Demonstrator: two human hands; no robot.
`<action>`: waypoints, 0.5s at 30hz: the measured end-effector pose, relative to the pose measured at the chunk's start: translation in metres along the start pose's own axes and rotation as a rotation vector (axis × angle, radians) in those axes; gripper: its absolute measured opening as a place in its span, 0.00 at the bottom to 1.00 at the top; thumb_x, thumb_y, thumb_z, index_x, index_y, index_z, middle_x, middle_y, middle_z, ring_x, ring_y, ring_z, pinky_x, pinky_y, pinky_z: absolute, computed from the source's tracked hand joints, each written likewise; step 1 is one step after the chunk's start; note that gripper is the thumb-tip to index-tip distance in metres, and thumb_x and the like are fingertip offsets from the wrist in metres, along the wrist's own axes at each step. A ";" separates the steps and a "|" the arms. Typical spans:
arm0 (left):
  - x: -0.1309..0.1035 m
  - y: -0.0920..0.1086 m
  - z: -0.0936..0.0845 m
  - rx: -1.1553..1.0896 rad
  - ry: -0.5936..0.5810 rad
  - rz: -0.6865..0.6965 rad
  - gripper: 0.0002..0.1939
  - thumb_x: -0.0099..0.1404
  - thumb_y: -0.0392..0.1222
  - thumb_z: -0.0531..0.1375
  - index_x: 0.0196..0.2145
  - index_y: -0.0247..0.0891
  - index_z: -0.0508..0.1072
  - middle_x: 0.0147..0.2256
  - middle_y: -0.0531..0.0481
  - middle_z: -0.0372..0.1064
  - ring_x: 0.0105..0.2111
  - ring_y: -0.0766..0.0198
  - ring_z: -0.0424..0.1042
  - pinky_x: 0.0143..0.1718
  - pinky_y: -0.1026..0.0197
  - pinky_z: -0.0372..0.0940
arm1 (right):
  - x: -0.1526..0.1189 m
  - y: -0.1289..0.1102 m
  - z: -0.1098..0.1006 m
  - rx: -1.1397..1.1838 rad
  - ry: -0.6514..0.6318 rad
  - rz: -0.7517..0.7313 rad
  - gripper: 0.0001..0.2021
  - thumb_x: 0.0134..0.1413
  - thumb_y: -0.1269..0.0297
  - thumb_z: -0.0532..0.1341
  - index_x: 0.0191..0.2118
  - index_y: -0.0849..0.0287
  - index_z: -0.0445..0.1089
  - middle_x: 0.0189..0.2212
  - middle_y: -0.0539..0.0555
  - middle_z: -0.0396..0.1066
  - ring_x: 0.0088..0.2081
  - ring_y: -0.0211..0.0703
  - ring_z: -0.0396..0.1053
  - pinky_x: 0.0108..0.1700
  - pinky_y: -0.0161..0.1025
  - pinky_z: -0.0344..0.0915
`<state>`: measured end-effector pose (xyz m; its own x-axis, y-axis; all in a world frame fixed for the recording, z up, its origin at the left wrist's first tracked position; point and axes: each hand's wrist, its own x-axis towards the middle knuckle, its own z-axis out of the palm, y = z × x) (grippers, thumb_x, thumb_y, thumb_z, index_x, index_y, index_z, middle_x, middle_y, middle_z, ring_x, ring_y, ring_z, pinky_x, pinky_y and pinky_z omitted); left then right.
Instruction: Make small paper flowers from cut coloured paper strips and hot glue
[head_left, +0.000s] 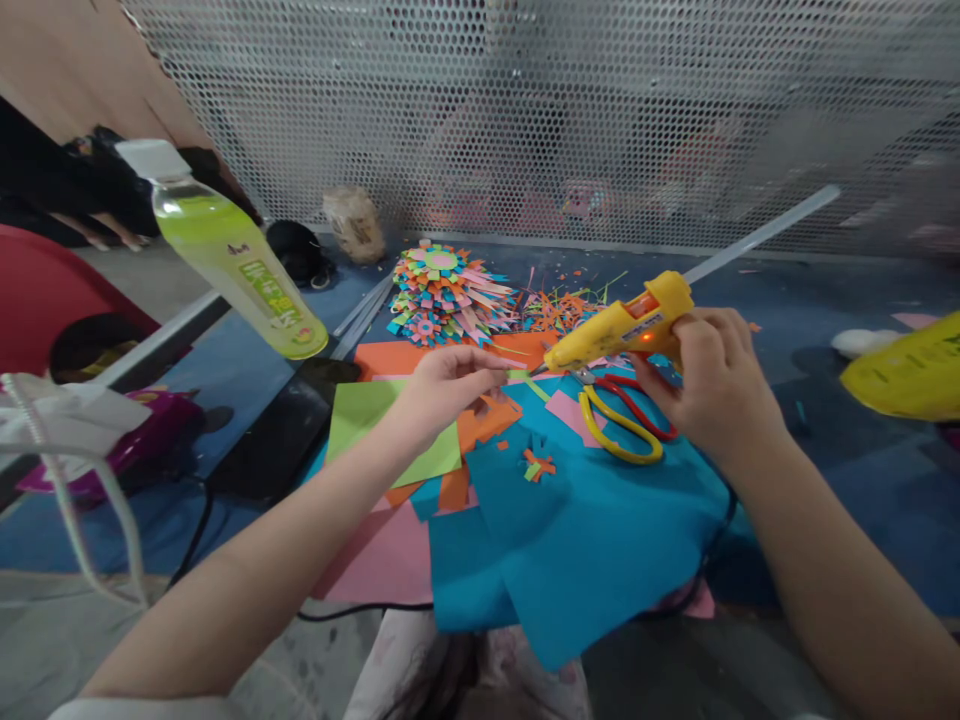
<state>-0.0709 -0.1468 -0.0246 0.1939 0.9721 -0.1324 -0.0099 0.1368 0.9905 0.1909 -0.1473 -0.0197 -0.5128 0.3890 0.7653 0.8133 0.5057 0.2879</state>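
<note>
My right hand (716,375) is wrapped round the yellow glue gun (622,325), whose nozzle points left and down; a clear glue stick (765,235) sticks out of its back. My left hand (457,390) pinches a thin green paper piece (521,377) close to the nozzle tip. Below the gun lie scissors (626,430) with yellow and red handles. A small orange, blue and green paper flower (538,463) rests on blue sheets (600,540). Behind my left hand stands a pile of colourful paper flowers (442,295).
A green drink bottle (240,260) stands at the left near a black phone (277,430). Paper scraps (562,310) lie beneath a perforated metal panel (525,130). A yellow package (911,370) is at the right. A black cable (367,608) crosses the front edge.
</note>
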 end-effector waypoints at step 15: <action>0.000 0.000 0.000 0.002 -0.010 0.004 0.04 0.52 0.36 0.62 0.28 0.33 0.73 0.20 0.51 0.70 0.22 0.69 0.69 0.20 0.68 0.61 | -0.001 0.000 -0.002 0.022 -0.055 0.054 0.19 0.58 0.64 0.55 0.54 0.51 0.52 0.41 0.59 0.64 0.43 0.56 0.65 0.42 0.54 0.69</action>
<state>-0.0707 -0.1467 -0.0250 0.2032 0.9708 -0.1278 -0.0085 0.1322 0.9912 0.1919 -0.1491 -0.0196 -0.4835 0.4575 0.7463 0.8340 0.4998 0.2340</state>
